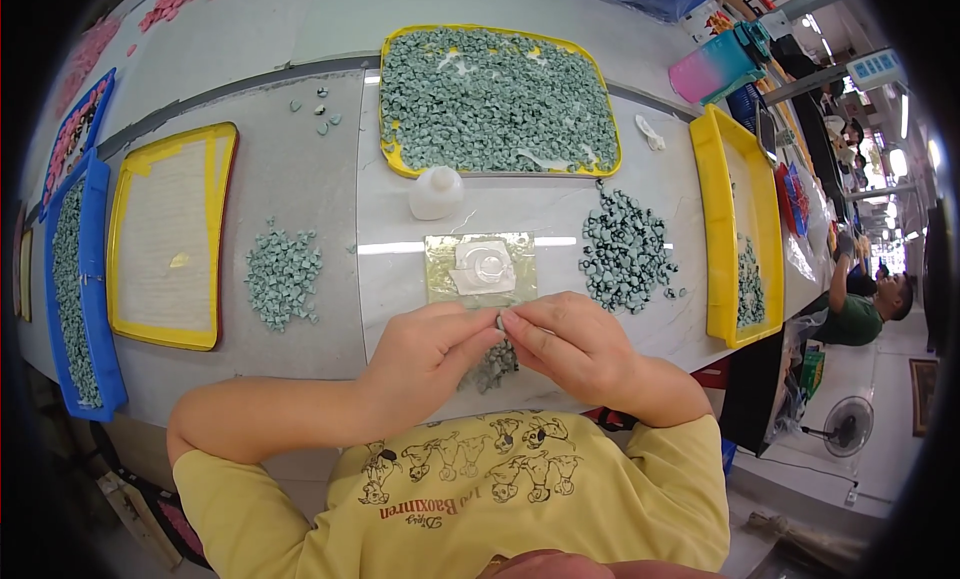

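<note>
My left hand point(425, 354) and my right hand point(582, 351) meet near the table's front edge. Thumb and forefinger of each are pinched together on one small grey-green piece point(500, 322), mostly covered by the fingertips. Just below my fingers lies a pile of similar pieces point(490, 369), partly hidden by my right hand. Beyond my hands a yellowish pad point(440, 269) carries a white cloth with a small clear round dish point(488, 265). Grey-green pieces form a heap point(283, 274) to the left. The heap to the right point(628, 251) has pieces with black parts.
A yellow-rimmed tray point(398, 166) full of green pieces lies at the back, with a white bottle point(437, 194) before it. Left are a yellow-edged board point(165, 239) and a blue tray point(100, 391). Right stand a yellow bin point(712, 229) and a pink-blue bottle point(710, 69). A person point(865, 309) is farther right.
</note>
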Demonstrator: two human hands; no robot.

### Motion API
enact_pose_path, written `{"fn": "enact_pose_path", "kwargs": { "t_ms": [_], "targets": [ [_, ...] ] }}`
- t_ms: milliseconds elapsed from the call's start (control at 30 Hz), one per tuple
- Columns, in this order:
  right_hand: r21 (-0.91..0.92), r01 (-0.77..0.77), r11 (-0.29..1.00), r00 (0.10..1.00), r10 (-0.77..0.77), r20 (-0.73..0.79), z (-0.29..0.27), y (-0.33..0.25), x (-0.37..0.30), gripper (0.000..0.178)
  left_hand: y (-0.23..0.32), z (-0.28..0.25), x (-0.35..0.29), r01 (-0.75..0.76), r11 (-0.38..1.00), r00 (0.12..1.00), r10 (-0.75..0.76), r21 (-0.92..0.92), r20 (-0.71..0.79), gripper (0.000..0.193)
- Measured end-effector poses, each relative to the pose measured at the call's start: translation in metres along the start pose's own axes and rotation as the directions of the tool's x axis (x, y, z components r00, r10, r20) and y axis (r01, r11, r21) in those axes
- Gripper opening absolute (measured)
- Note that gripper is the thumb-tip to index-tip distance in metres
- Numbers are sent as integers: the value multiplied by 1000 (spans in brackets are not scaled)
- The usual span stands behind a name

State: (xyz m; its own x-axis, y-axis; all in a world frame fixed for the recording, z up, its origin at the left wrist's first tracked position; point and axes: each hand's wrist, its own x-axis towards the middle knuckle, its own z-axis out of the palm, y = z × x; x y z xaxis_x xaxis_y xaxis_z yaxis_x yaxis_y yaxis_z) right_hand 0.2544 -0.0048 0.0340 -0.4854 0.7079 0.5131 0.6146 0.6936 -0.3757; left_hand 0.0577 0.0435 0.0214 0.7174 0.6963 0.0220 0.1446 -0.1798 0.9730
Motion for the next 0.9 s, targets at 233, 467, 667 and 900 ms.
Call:
{"fn": "enact_pose_path", "kwargs": {
  "t_ms": [233, 467, 667, 900],
  "targets": [
    [-145, 53, 988, 995, -39, 95, 1, 0, 5, 30, 4, -1, -2, 206, 970, 977, -197, -132, 77, 24],
    [-188, 92, 978, 993, -76, 89, 7, 0, 6, 29, 0, -6, -5, 185, 969, 978, -166, -165, 123, 27],
    [-244, 54, 968, 999, -53, 12, 11, 12, 12, 28, -6, -9, -11, 366, 803, 930, -337, -470, 147, 16],
    [-314, 94, 945, 996, -91, 24, 17, 16, 15, 27, -9, -13, -10, 482, 568, 865, -429, -667, 260, 15]
  ]
}}
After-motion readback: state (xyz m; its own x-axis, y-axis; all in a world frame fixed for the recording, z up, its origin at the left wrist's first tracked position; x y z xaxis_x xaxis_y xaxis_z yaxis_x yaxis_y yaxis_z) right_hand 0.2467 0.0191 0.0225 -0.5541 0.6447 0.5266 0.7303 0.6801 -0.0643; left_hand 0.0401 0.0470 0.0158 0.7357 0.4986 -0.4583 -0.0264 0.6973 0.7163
